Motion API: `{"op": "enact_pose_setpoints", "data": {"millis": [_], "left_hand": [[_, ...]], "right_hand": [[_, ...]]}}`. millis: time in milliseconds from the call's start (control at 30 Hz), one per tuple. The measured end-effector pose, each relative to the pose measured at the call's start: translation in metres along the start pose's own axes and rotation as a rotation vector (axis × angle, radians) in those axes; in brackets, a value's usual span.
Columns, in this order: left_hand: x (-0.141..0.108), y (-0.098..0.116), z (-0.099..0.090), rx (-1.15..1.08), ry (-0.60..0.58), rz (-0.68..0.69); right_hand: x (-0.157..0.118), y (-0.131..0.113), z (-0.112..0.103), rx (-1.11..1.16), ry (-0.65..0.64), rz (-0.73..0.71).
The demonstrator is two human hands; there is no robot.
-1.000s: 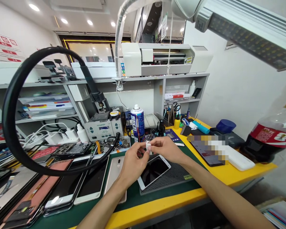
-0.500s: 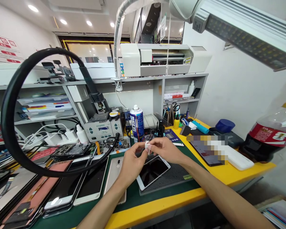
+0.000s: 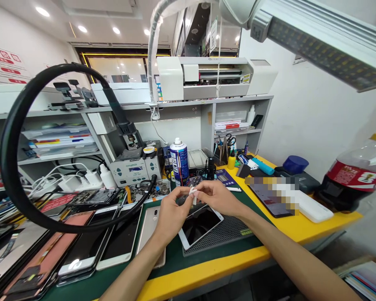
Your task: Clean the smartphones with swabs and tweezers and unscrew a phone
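Between the fingertips of both hands is a small white piece [image 3: 193, 191], perhaps tissue or tape; its kind is too small to tell. My left hand [image 3: 176, 209] pinches it from the left, with thumb and fingers closed. From the right, my right hand [image 3: 215, 198] grips the same piece, fingers bent. Beneath the hands a white-framed smartphone [image 3: 200, 225] lies tilted, dark screen up, on a grey perforated mat [image 3: 221, 234]. The left hand hides part of its upper left edge.
Several phones, among them a gold-backed phone [image 3: 148, 234], lie left of my arm. A hot-air station [image 3: 134, 169] with a looping black hose [image 3: 6, 138] and a spray can [image 3: 179, 161] stand behind. Rightward are a dark phone [image 3: 271, 200], a white power bank [image 3: 315, 207] and a cola bottle [image 3: 357, 175].
The white piece has shifted slightly between the fingertips, and its shape looks a little different. Both hands stay in nearly the same place; the whole view has moved very slightly.
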State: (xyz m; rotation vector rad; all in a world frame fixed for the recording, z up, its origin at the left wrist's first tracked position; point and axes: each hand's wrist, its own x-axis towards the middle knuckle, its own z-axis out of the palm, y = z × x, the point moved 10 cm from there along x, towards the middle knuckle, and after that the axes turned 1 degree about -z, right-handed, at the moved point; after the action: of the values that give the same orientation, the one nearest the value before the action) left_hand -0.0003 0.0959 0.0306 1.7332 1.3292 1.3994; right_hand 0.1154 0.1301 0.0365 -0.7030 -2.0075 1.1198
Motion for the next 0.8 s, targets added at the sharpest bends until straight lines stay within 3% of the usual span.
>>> {"op": "enact_pose_setpoints", "data": {"millis": [800], "left_hand": [[-0.001, 0.004, -0.002, -0.056, -0.005, 0.019]], "right_hand": [[0.002, 0.013, -0.009, 0.017, 0.082, 0.05]]}}
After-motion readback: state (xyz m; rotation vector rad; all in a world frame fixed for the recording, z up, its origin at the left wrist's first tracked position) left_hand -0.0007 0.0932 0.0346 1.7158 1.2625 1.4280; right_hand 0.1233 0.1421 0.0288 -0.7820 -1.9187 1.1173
